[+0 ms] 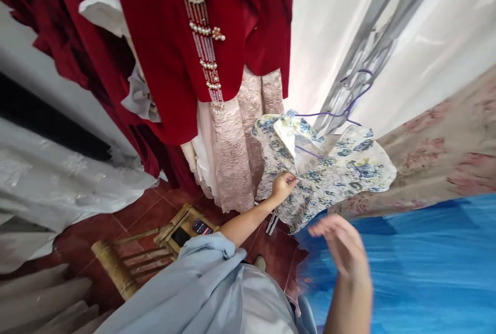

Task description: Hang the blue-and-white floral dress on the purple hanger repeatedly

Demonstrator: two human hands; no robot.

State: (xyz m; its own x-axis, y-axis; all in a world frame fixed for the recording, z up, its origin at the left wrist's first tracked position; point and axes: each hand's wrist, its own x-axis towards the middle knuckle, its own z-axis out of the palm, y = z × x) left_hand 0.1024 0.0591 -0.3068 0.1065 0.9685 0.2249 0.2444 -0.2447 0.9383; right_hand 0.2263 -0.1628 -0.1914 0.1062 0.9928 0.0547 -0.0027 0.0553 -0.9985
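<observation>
A floral blouse (325,169), white with blue and yellow flowers, hangs from a thin purple hanger (343,113). My left hand (284,187) is closed in a pinch on the blouse's front edge, just below the neck opening. To the lower right, my right hand (343,243) is raised in front of the blouse's hem and apart from it. Its fingers are extended and slightly curved, a little blurred, with nothing visible in them. Part of the hanger shows through the open collar.
A red jacket (163,55) with a beaded tassel hangs over a pink textured skirt (234,153). Blue fabric (426,267) spreads at right, below a floral curtain (434,158). On the tiled floor stands a bamboo chair (112,267) with a phone (202,227) on it.
</observation>
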